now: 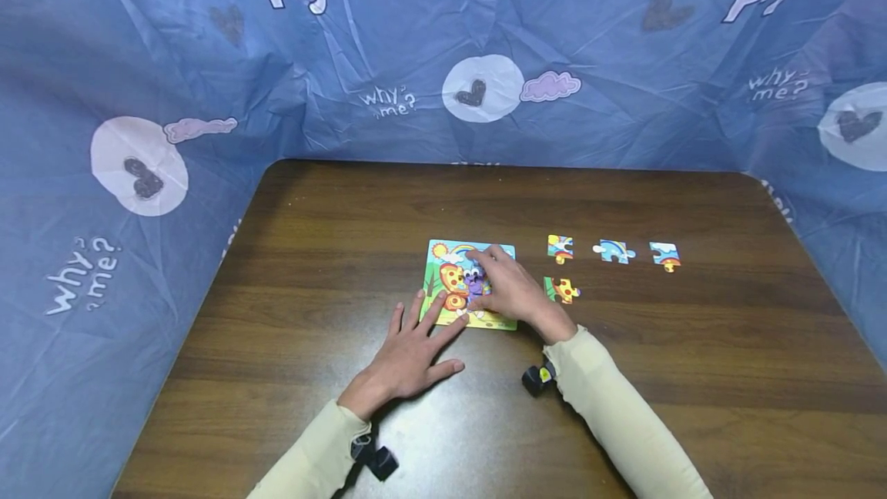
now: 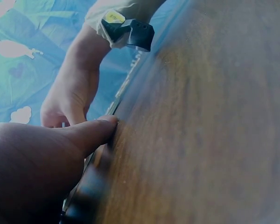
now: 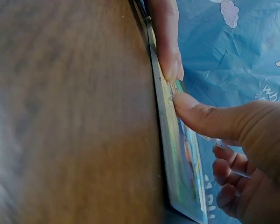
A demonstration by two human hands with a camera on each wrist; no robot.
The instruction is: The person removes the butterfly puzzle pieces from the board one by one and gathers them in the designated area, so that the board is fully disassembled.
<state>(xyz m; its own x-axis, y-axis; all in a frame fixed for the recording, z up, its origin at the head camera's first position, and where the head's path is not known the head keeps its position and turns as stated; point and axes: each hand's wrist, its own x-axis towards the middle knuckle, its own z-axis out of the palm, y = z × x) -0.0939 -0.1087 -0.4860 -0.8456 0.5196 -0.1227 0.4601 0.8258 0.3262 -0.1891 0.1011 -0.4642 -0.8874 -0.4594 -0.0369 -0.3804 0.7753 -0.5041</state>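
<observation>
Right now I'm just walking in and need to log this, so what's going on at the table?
A person is working on a picture puzzle on a wooden table. The right hand presses on the puzzle, fingers curled over a piece in the middle. The left hand lies flat, fingertips touching the puzzle's near left edge. Four loose pieces lie to the right of the puzzle, apart from it.

A dark wooden table (image 1: 346,252) stands enclosed by a creased blue printed cloth backdrop (image 1: 138,60).
</observation>
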